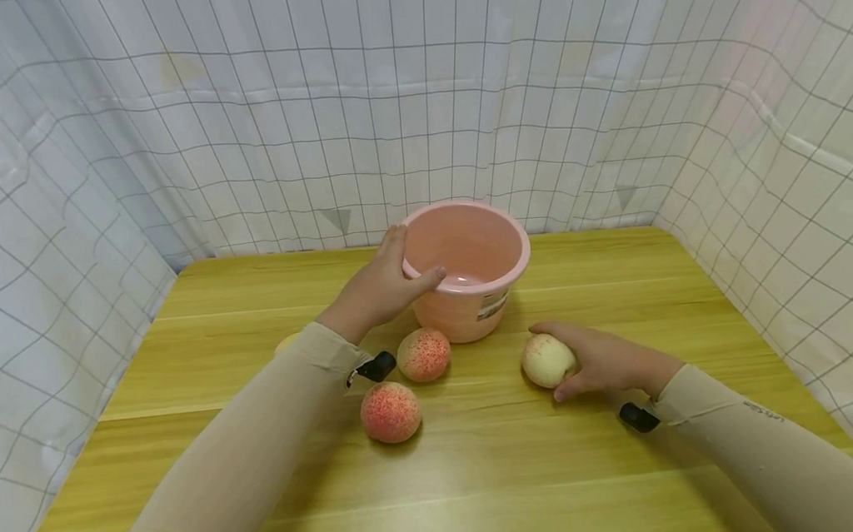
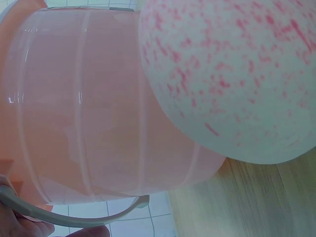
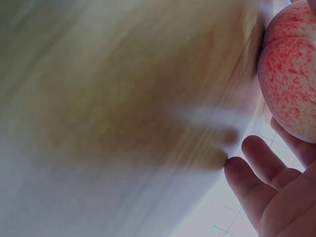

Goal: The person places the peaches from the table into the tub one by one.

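Note:
A pink bucket point(image 1: 453, 318) stands upright near the table's back edge. My left hand point(image 1: 379, 290) grips its left rim, thumb over the edge. In the left wrist view, the bucket's grey handle point(image 2: 74, 220) passes by the fingers. Right of the bucket, my right hand point(image 1: 603, 361) holds a pale peach point(image 1: 547, 361) low over the table, thumb on the near side and fingers on the far side. The right wrist view shows its red-speckled side point(image 3: 291, 74). A speckled peach point(image 1: 424, 355) sits before the bucket, and a redder peach point(image 1: 390, 412) lies closer to me.
The wooden table point(image 1: 488, 478) has pale grid-patterned curtains point(image 1: 383, 94) behind it and at both sides. A yellow thing point(image 1: 286, 341) peeks out from behind the left sleeve, mostly hidden. A label point(image 1: 493, 304) is on the bucket's front.

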Action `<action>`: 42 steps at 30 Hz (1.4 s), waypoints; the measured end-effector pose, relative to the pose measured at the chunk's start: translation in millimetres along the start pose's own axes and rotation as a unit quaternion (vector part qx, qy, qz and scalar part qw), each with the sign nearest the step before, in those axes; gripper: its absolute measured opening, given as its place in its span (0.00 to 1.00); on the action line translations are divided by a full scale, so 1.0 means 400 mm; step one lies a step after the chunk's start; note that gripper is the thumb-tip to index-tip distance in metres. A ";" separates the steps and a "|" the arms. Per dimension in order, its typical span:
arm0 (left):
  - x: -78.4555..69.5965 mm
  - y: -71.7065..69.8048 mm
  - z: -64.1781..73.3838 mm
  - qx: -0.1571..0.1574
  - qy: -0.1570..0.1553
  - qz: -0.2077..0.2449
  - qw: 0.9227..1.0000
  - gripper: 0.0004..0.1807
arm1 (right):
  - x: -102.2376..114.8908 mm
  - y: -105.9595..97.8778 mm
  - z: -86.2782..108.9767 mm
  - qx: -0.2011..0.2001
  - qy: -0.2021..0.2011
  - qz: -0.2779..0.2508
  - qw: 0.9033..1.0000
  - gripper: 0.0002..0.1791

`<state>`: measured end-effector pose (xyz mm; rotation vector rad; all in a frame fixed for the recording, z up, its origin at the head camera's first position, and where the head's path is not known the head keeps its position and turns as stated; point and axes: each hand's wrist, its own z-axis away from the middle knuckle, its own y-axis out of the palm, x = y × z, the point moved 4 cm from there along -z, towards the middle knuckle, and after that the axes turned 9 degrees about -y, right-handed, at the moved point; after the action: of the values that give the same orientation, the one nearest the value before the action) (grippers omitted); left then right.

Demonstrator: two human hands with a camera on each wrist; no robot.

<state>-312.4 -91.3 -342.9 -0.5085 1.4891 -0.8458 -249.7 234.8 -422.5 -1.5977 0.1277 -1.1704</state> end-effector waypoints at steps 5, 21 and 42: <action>0.000 0.000 0.001 -0.001 0.000 0.001 1.000 0.64 | 0.000 0.000 -0.001 -0.001 0.000 0.002 1.000 0.57; -0.001 0.000 0.003 -0.003 0.006 0.005 1.000 0.63 | -0.003 0.004 -0.001 0.000 0.002 0.006 1.000 0.55; -0.003 -0.001 0.005 -0.003 0.008 0.008 1.000 0.63 | 0.006 0.006 -0.004 -0.011 -0.007 0.010 1.000 0.53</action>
<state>-310.5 -91.2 -341.6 -0.4940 1.5085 -0.8340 -248.5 231.3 -423.2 -1.6205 0.1472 -1.1450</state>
